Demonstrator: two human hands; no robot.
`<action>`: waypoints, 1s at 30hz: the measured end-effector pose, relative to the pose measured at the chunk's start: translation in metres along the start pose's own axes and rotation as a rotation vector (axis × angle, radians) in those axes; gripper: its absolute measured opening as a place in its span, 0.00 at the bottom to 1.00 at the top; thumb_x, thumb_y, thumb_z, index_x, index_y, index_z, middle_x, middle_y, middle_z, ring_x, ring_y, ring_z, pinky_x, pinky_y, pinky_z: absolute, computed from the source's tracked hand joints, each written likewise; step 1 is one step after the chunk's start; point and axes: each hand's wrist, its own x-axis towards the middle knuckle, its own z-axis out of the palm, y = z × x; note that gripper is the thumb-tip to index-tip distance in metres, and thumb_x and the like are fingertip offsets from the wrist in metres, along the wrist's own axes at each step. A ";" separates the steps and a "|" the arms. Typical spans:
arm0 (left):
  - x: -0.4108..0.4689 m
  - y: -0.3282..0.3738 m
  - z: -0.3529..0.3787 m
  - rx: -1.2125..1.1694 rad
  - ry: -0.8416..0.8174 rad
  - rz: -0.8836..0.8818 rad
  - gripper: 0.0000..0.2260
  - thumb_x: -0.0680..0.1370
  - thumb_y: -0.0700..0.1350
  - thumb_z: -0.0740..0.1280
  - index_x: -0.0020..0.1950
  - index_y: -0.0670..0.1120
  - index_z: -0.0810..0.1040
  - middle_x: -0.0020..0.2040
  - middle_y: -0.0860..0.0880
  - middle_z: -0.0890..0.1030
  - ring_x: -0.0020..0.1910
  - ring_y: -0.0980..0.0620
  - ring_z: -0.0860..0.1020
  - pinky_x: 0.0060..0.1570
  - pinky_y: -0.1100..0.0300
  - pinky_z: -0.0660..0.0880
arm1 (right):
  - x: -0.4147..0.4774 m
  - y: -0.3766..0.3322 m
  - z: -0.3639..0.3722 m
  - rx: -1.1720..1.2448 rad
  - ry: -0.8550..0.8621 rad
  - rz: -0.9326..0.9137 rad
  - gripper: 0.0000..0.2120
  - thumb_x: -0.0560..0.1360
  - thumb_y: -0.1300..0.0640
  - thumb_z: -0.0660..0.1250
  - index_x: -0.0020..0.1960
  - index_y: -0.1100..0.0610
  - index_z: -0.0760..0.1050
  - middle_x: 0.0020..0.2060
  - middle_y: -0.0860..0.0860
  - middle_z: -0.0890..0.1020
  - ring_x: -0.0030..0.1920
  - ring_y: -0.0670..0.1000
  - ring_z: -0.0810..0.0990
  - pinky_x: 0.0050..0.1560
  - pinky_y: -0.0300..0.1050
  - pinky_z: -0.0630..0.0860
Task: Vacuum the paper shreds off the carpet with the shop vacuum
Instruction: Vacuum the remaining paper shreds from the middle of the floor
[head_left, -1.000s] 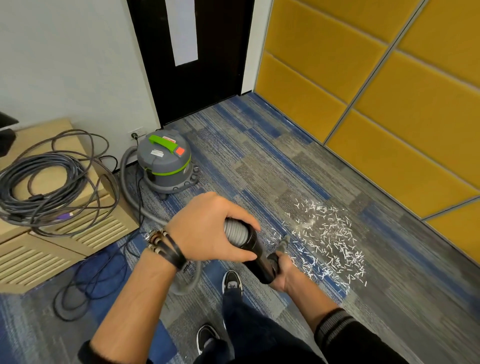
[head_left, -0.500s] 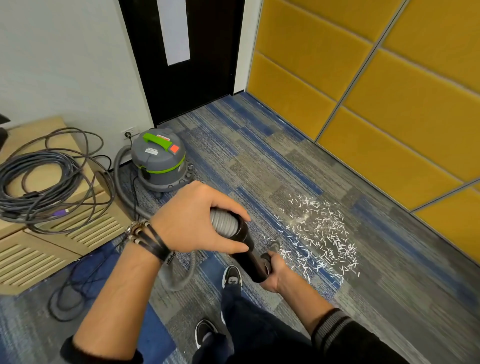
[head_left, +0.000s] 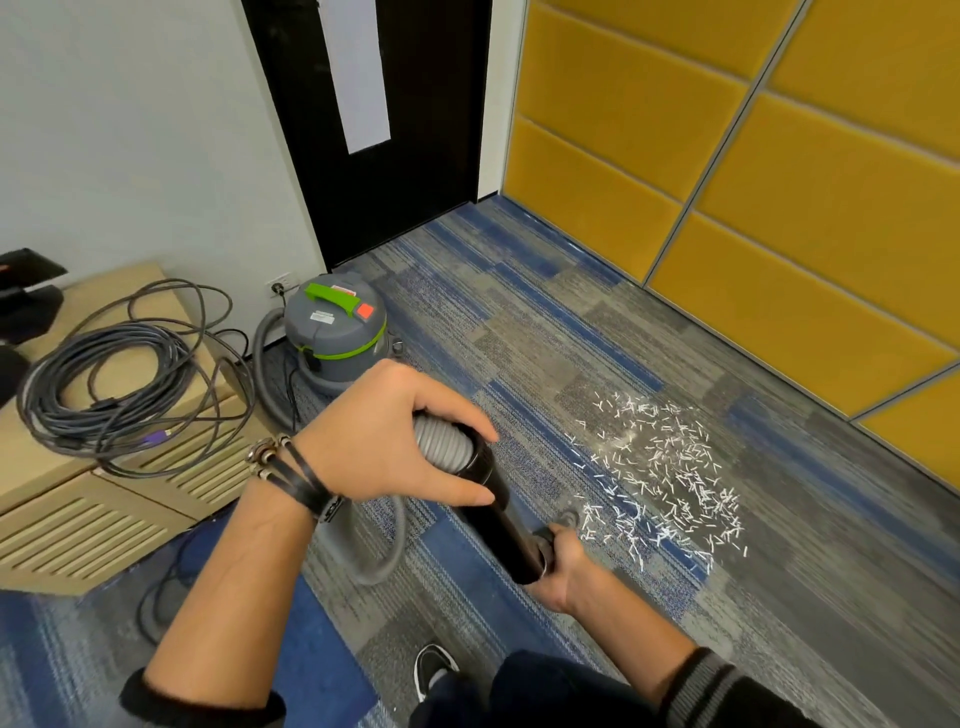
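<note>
A grey shop vacuum (head_left: 335, 338) with a green handle stands by the wall near the door. Its grey ribbed hose (head_left: 387, 545) loops over the carpet and joins a black wand (head_left: 498, 512). My left hand (head_left: 395, 436) grips the top of the wand where the hose enters. My right hand (head_left: 563, 564) grips the wand lower down. The nozzle end (head_left: 569, 518) shows just past my right hand, at the near edge of a patch of white paper shreds (head_left: 670, 473) on the blue-grey carpet.
A low wooden cabinet (head_left: 78, 499) at the left carries a coil of grey cable (head_left: 104, 395). A black door (head_left: 384, 119) is ahead and yellow wall panels (head_left: 779, 208) line the right. My shoe (head_left: 434, 670) is below the wand.
The view has shifted so the vacuum and shreds sit lower right of before. Both hands keep their grip on the wand; the nozzle stays at the near edge of the shreds.
</note>
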 end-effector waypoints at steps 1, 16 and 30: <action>0.000 0.002 0.004 -0.006 -0.005 -0.006 0.18 0.64 0.53 0.86 0.51 0.54 0.89 0.47 0.62 0.87 0.48 0.63 0.85 0.53 0.57 0.81 | -0.003 -0.002 -0.006 0.010 0.008 0.006 0.21 0.82 0.41 0.53 0.54 0.59 0.70 0.41 0.59 0.77 0.41 0.59 0.79 0.34 0.55 0.82; 0.020 0.068 0.059 -0.002 -0.062 0.078 0.20 0.64 0.55 0.86 0.53 0.54 0.89 0.48 0.61 0.87 0.48 0.62 0.85 0.51 0.58 0.81 | -0.037 -0.024 -0.069 0.025 -0.055 -0.034 0.20 0.82 0.43 0.56 0.59 0.59 0.71 0.44 0.59 0.79 0.43 0.59 0.80 0.38 0.52 0.81; -0.013 0.115 0.091 0.005 -0.045 0.035 0.19 0.62 0.51 0.87 0.50 0.53 0.89 0.46 0.58 0.88 0.46 0.58 0.86 0.50 0.55 0.81 | -0.056 0.002 -0.101 0.037 0.001 -0.032 0.21 0.82 0.42 0.56 0.57 0.60 0.71 0.47 0.58 0.77 0.48 0.57 0.77 0.57 0.54 0.78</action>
